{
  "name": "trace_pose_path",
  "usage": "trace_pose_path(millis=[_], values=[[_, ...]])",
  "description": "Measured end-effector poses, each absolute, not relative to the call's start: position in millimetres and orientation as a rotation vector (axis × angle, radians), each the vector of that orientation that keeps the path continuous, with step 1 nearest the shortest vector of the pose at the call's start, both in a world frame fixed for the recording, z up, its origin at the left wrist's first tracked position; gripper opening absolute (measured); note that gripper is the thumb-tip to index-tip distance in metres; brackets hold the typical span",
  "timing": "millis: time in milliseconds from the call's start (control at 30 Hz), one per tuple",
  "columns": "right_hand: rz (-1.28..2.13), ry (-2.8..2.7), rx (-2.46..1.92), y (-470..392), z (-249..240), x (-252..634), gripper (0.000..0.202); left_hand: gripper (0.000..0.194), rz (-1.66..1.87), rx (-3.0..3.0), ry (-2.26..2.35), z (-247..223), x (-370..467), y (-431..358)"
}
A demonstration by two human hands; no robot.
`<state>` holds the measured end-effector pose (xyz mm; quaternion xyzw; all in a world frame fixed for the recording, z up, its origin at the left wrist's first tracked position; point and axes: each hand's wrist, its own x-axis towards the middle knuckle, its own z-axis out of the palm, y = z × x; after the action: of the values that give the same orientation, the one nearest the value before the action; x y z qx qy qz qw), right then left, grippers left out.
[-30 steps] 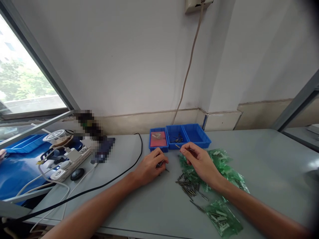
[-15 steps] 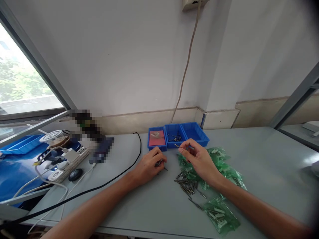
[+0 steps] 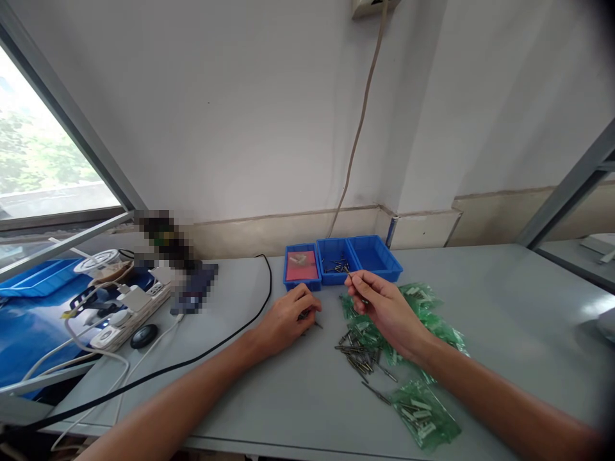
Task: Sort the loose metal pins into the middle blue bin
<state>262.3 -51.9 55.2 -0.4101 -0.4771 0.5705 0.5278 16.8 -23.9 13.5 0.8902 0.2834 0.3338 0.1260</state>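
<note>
No text, label, brand, number or sign can be read anywhere here.

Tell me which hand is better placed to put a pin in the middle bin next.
Probably the right hand: it pinches a metal pin near the middle blue bin. The left hand, curled over other pins, is farther off, by the left bin.

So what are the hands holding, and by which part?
Right hand pinches a pin behind its protruding tip; left hand curls around more pins, their held part hidden.
</note>
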Motion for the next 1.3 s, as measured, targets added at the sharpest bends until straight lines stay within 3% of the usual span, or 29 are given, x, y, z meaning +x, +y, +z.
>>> trace_pose_path(millis=[433,1300], values=[[1.347,-1.147,-0.989,-50.5,50.8,264.1,0.037,0.014,0.934,2.595,0.816,16.1,16.1,-23.8],[1.299,-1.222,-1.036,-50.0,50.3,264.5,0.039,0.023,0.993,2.626,0.79,15.9,18.6,-25.1]])
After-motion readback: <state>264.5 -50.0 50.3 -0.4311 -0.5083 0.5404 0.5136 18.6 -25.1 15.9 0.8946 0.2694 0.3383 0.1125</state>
